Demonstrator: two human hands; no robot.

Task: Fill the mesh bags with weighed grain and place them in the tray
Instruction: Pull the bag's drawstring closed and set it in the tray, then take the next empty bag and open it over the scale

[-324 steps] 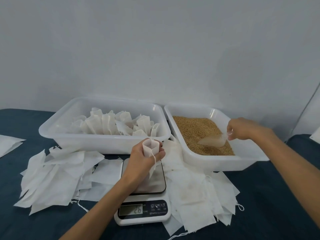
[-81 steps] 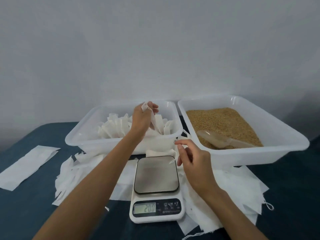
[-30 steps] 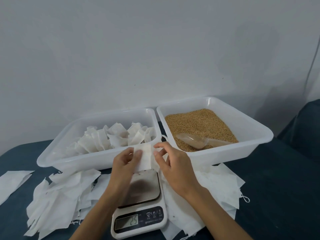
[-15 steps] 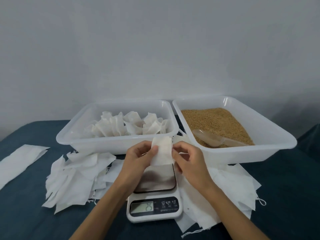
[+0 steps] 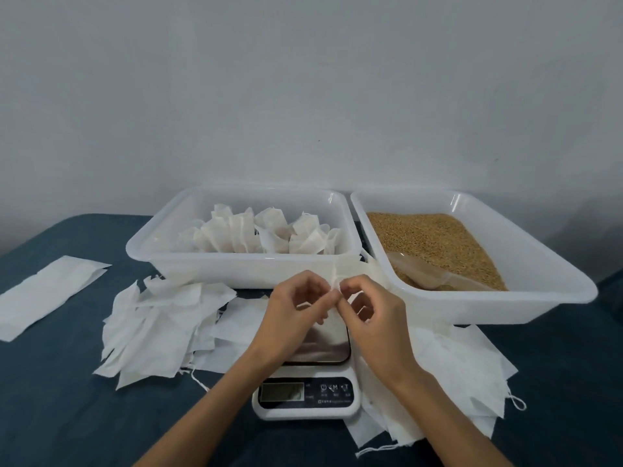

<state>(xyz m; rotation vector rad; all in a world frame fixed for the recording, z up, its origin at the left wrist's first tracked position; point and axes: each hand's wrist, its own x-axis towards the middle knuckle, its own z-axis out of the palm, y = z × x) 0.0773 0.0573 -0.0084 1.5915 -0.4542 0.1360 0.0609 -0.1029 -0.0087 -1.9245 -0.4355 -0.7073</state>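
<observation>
left hand (image 5: 292, 310): above the scale, fingers curled, its grip pinching the top edge of a small white mesh bag (image 5: 336, 287)
right hand (image 5: 366, 310): facing the left hand, fingertips pinching the same bag edge from the other side
mesh bag: held between both hands over the scale, mostly hidden by the fingers; cannot tell if it holds grain
scale (image 5: 308, 387): on the desk under the hands, steel plate partly covered, display too blurred to read
left tray (image 5: 236, 267): white plastic, behind the hands, holding a row of filled bags (image 5: 259, 235) standing upright
right tray (image 5: 505, 298): touching the left tray, filled with brown grain (image 5: 435, 241)
scoop (image 5: 421, 273): clear plastic, lying in the grain near the front wall
empty bags (image 5: 158, 325): loose flat heap left of the scale; more to its right
desk (image 5: 67, 416): dark blue cover
</observation>
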